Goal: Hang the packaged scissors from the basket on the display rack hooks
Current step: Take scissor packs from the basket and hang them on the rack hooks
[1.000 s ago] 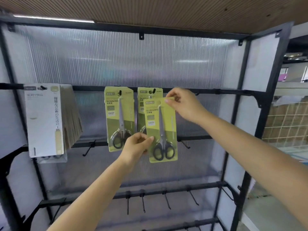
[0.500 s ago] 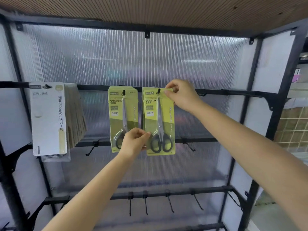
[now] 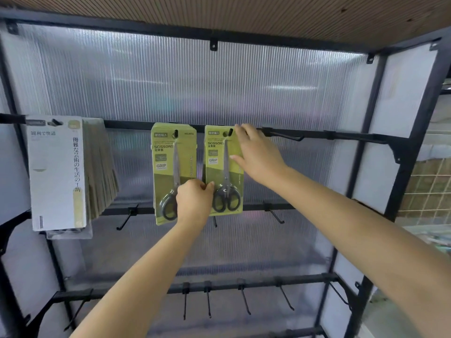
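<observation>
— What are you seeing on the rack [image 3: 405, 132] right now?

— I'm looking at two green scissor packs hanging side by side from hooks on the upper bar [image 3: 341, 136]. The right pack [image 3: 220, 152] is hanging just right of the left pack [image 3: 170, 152], their edges nearly touching. Each is showing a yellow-green card with a darker olive lower half, the word SCISSORS, a GRIP label, and steel blades pointing up from black loop handles.

— And the hands?

— My left hand [image 3: 194, 203] is pinching the lower left edge of the right pack, thumb in front, fingers curled, covering part of the left pack's handles. My right hand [image 3: 257, 157] is lying against the right pack's upper right corner with fingers spread and fairly straight; it's touching the card, not gripping it.

— Anything else hanging there?

— Far left, a thick stack of white cards [image 3: 57, 174] with Japanese print is hanging from the same bar. Bare black hooks [image 3: 244, 298] are sticking out of the lower bars.
</observation>
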